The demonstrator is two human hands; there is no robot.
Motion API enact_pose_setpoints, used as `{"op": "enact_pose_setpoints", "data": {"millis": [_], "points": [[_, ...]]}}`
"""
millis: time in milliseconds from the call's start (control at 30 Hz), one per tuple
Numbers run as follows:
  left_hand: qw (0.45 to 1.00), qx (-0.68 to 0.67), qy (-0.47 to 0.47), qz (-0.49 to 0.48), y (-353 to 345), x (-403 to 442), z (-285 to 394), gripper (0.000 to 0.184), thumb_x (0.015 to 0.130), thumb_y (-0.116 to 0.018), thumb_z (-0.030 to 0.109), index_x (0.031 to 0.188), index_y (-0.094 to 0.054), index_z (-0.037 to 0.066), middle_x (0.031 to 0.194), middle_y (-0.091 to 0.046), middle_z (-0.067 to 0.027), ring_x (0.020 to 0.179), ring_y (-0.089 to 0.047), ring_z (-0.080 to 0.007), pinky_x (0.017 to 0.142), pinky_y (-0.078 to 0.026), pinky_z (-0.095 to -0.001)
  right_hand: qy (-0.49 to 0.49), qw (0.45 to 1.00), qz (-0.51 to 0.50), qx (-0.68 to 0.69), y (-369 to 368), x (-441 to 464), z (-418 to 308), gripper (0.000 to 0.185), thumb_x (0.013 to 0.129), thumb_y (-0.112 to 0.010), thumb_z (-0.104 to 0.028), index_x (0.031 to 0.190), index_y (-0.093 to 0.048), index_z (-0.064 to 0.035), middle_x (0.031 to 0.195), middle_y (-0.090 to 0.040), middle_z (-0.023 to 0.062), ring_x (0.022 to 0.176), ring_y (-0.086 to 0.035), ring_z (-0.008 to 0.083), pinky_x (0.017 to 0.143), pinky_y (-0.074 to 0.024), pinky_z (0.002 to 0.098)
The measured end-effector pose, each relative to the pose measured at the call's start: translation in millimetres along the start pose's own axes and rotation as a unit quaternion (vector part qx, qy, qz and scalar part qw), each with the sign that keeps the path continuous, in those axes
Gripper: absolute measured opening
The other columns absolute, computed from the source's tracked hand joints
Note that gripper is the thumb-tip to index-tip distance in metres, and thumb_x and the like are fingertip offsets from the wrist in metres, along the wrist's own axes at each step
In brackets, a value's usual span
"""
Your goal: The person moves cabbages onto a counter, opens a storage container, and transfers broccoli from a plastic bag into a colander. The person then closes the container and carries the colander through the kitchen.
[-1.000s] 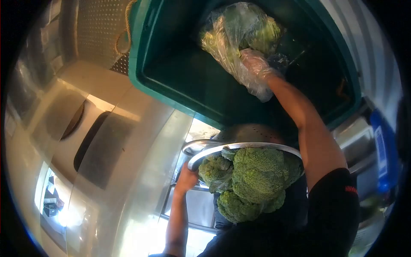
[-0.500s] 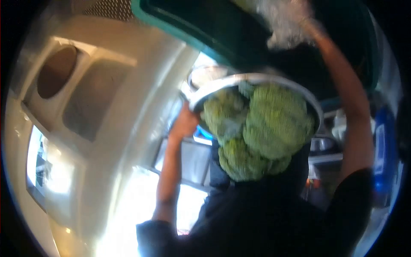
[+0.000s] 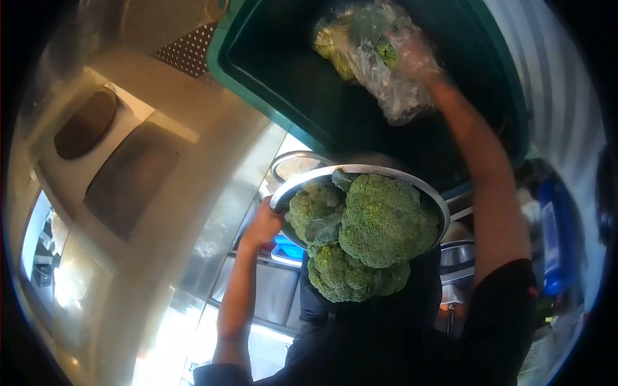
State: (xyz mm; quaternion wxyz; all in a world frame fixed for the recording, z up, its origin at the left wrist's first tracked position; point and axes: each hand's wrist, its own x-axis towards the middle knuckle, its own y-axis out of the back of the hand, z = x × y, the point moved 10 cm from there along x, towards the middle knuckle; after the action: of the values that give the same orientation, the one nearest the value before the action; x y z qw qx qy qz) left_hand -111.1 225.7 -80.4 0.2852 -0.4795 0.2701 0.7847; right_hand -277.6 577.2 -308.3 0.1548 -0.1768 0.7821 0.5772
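A metal bowl (image 3: 435,193) heaped with large broccoli heads (image 3: 380,222) is in front of my body. My left hand (image 3: 264,223) is closed on the bowl's left rim. Above the bowl stands a deep dark-green bin (image 3: 270,106). Inside it, my right hand (image 3: 415,56) is closed on a clear crumpled plastic bag (image 3: 394,96). Green and yellowish pieces show through the plastic, one with a broccoli-like texture (image 3: 386,53). The bag partly covers my right fingers, and they are slightly blurred.
Another round metal-rimmed vessel (image 3: 302,156) sits behind the bowl's left side. A blue object (image 3: 288,247) lies beside my left hand, and a long blue item (image 3: 555,238) is at the right. A pale structure with a dark oval (image 3: 87,123) fills the left.
The view has shifted, so the bowl appears lower and more of the bin shows. My right hand and the plastic bag now appear further left. My left hand stays on the rim.
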Motion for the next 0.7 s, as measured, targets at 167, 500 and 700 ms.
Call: {"op": "enact_pose_setpoints", "data": {"millis": [167, 500, 700], "points": [[1.000, -0.006, -0.015, -0.008, -6, 3, -7, 0.030, 0.076, -0.049, -0.002, 0.104, -0.058, -0.002, 0.093, -0.065, -0.0185, 0.086, -0.060, -0.0236, 0.080, -0.045, -0.0343, 0.012, 0.998, -0.047, -0.041, -34, 20, -12, 0.056, 0.070, -0.062, -0.016, 0.125, -0.050, -0.0137, 0.129, -0.042, 0.0172, 0.117, -0.044, 0.0359, 0.099, -0.0367, 0.0443], [0.949, 0.245, -0.182, 0.072, 6, -1, -1, 0.023, 0.074, -0.055, 0.008, 0.093, -0.064, -0.001, 0.082, -0.062, -0.0191, 0.083, -0.055, -0.0344, 0.084, -0.039, -0.0435, -0.118, 0.954, 0.002, 0.276, 65, -47, 56, 0.055, 0.076, -0.062, -0.030, 0.126, -0.049, -0.0093, 0.124, -0.050, 0.0176, 0.116, -0.047, 0.0309, 0.096, -0.0387, 0.0382], [0.842, 0.423, -0.334, 0.025, -19, 4, 28, 0.021, 0.070, -0.059, 0.010, 0.087, -0.068, 0.001, 0.081, -0.064, -0.0173, 0.073, -0.056, -0.0294, 0.079, -0.041, -0.0412, -0.058, 0.959, 0.176, 0.216, 204, -186, 41, 0.062, 0.078, -0.062, -0.038, 0.127, -0.045, -0.0027, 0.125, -0.050, 0.0162, 0.117, -0.046, 0.0279, 0.097, -0.0356, 0.0367]]}}
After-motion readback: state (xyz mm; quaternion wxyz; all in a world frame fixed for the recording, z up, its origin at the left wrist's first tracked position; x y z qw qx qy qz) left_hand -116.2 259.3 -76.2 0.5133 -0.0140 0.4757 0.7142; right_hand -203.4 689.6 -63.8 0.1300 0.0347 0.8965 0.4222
